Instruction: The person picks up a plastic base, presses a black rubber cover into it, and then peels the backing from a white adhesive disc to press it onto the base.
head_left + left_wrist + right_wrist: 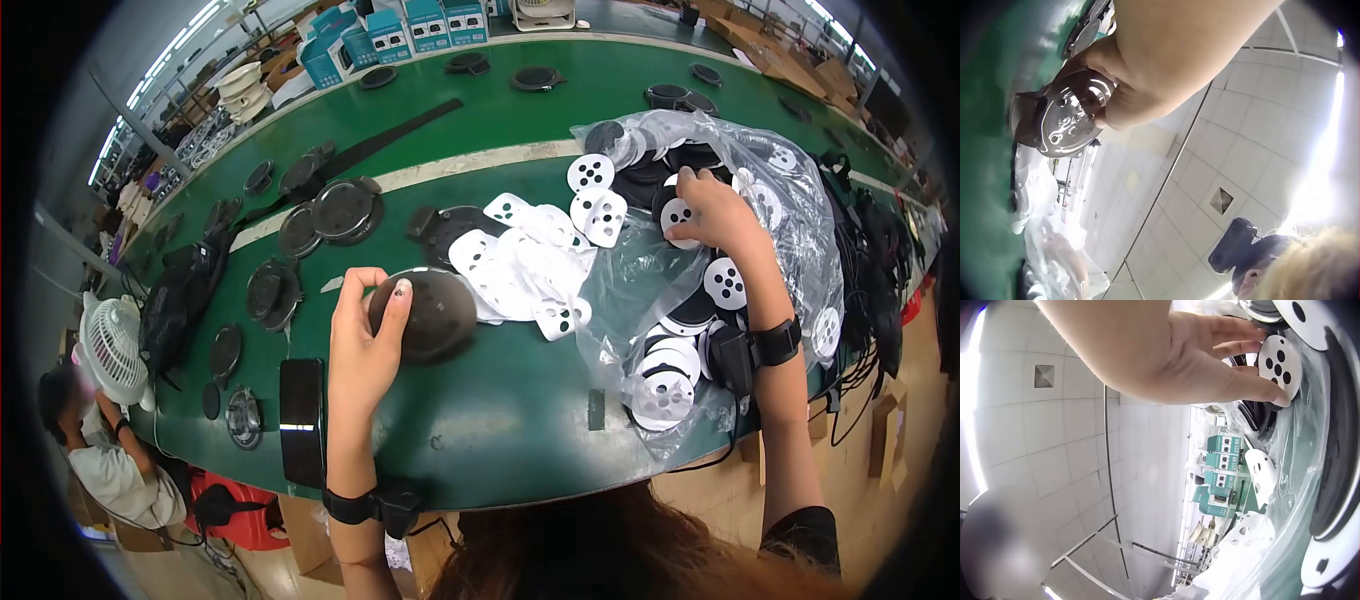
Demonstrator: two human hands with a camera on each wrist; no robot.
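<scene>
Head view: left grip (365, 338) pinched a smoky round cover (437, 315) over the table (480, 435). Left wrist: it held near the edge, seemingly for steadiness. Right wrist: right grip (1207, 369) pinched a white holed disc (1281, 365) at the plastic bag (1294, 453), likely parting it from others.

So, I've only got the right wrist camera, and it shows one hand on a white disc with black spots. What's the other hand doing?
Observer: The left hand is holding a dark round cover.
Operator: Ooh! What's lying beside that arm?
Observer: A black slab, perhaps a phone, lies beside the left forearm.
Operator: Is anybody else there?
Observer: Yes, a person in a light top is near a white fan, at the left of the head view.
</scene>
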